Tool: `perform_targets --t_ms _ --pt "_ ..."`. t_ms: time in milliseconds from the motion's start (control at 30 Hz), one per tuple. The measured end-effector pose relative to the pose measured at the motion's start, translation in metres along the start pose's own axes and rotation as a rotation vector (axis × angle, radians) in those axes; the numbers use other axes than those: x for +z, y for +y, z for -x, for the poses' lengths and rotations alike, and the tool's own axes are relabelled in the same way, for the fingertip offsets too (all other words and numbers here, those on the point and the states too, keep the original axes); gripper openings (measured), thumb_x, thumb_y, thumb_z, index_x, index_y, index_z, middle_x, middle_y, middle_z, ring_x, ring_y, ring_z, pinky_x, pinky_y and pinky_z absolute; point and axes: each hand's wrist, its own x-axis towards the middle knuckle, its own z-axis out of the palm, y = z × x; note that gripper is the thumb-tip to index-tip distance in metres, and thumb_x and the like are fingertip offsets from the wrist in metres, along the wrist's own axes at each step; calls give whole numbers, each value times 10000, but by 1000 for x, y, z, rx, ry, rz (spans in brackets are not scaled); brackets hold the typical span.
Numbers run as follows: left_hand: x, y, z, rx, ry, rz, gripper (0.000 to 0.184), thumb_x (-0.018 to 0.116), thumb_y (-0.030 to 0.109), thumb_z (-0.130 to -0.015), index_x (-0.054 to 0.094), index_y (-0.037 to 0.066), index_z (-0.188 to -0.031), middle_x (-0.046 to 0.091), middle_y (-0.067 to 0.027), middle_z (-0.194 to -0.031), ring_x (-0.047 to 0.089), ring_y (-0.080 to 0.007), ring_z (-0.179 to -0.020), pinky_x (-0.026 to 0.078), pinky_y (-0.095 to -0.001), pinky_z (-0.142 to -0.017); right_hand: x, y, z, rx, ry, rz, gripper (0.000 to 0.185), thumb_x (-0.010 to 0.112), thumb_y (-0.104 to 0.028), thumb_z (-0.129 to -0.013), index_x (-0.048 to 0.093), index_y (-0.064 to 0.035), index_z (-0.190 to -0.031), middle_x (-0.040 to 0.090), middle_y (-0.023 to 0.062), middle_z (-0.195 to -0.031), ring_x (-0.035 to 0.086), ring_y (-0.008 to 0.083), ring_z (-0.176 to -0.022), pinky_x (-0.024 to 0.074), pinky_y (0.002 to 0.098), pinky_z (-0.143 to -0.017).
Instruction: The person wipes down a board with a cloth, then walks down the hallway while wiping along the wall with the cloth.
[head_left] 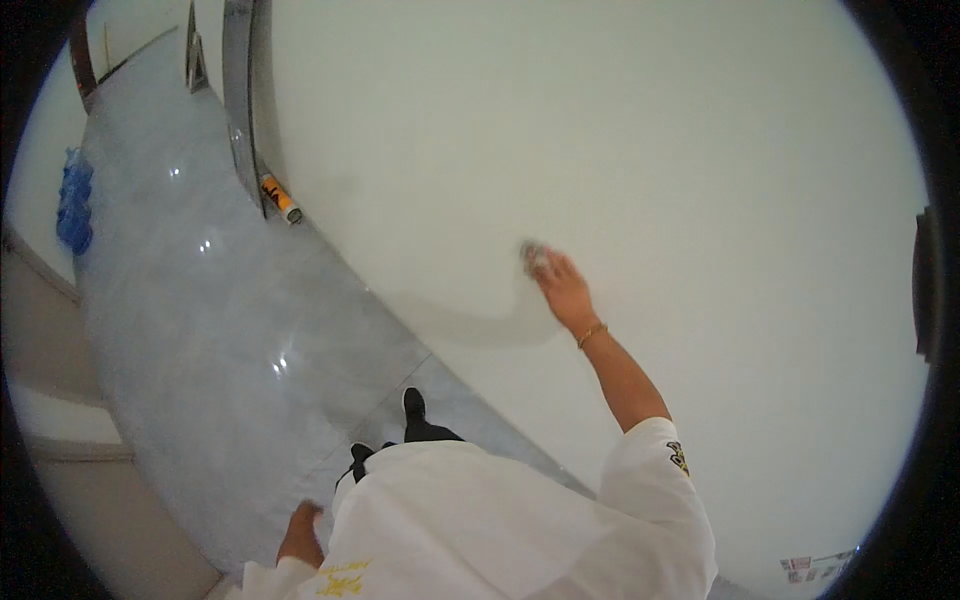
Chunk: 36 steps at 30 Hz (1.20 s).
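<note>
My right hand (568, 287) reaches out to the white wall (700, 180), its fingers closed on a small grey-brown wad (532, 256) that looks like a steel wool scourer. The wad lies against the wall surface and is blurred. A thin bracelet (592, 334) circles my right wrist. Low at my side hangs my left hand (309, 511), over the floor and apart from any object. Its fingers are small and smeared, so their pose is unclear.
A grey glossy floor (230, 330) runs along the wall's foot. An orange and black can-shaped container (281, 199) is at the wall base by a dark door frame (242, 100). Blue plastic (75, 203) lies at the far left. A dark object (923, 285) is at the right edge.
</note>
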Motion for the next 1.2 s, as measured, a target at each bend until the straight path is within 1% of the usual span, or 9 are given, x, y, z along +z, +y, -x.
perform_targets --t_ms 167,300,433,500,567,700,900,1000,1200 --pt "107 -158 102 -25 -161 -42 239 564 303 -783 644 107 -894 636 -113 -954 596 -275 -888 456 -459 -766 -78 39 18 108 -10 -265 242 556 -172 -863 611 -166 -1098 518 13 -1266 472 190 -1198 400 299 -999" --pt "132 -223 165 172 -195 -181 224 577 327 -750 664 126 -795 656 -92 -864 619 -254 -796 458 -472 -709 -240 122 -5 261 8 478 454 466 -10 -834 537 -188 -1246 422 15 -1392 361 178 -1300 275 394 -1098" --pt "116 -228 71 206 -188 -595 179 563 290 -727 631 131 -679 623 -26 -665 600 -199 -628 452 -437 -565 -303 166 7 488 861 540 405 446 -76 -887 535 -169 -1271 390 64 -1419 382 239 -1281 269 439 -1073" --pt "29 -151 30 44 -190 -285 136 564 206 -744 610 114 -654 615 -44 -638 592 -187 -595 449 -347 -506 -278 152 8 528 1028 542 379 383 -137 -935 503 -141 -1295 369 63 -1431 354 240 -1298 224 434 -1094" --pt "-10 -103 4 -236 329 1079 144 529 156 -868 614 42 -843 628 -60 -702 577 -123 -610 430 -236 -507 -196 133 21 676 815 536 379 342 -167 -959 471 -124 -1312 373 63 -1426 318 230 -1320 174 433 -1112" --pt "-67 -39 -16 5 346 984 187 517 178 -891 603 12 -904 632 -60 -722 571 -118 -616 433 -244 -518 -92 27 65 262 -171 -264 313 526 -155 -868 571 -185 -1176 502 -14 -1292 408 170 -1260 334 309 -1060" --pt "-38 -89 -28 -130 100 715 194 536 181 -851 623 12 -889 635 -87 -714 573 -155 -610 441 -268 -546 -136 43 98 63 66 37 229 612 -153 -809 641 -190 -1033 582 -90 -1147 481 144 -1180 436 293 -963" --pt "10 -179 -30 417 -24 -657 212 562 217 -768 637 52 -877 637 -79 -723 599 -196 -660 463 -327 -566 -215 92 100 190 92 213 323 598 -157 -790 621 -236 -1102 539 -60 -1254 466 189 -1210 396 366 -1017" --pt "22 -200 -4 46 -157 -48 175 571 166 -785 627 31 -881 636 -85 -730 599 -198 -641 473 -318 -556 -219 117 112 604 810 528 382 473 -23 -862 580 -128 -1212 387 132 -1404 331 312 -1307 233 452 -1095"
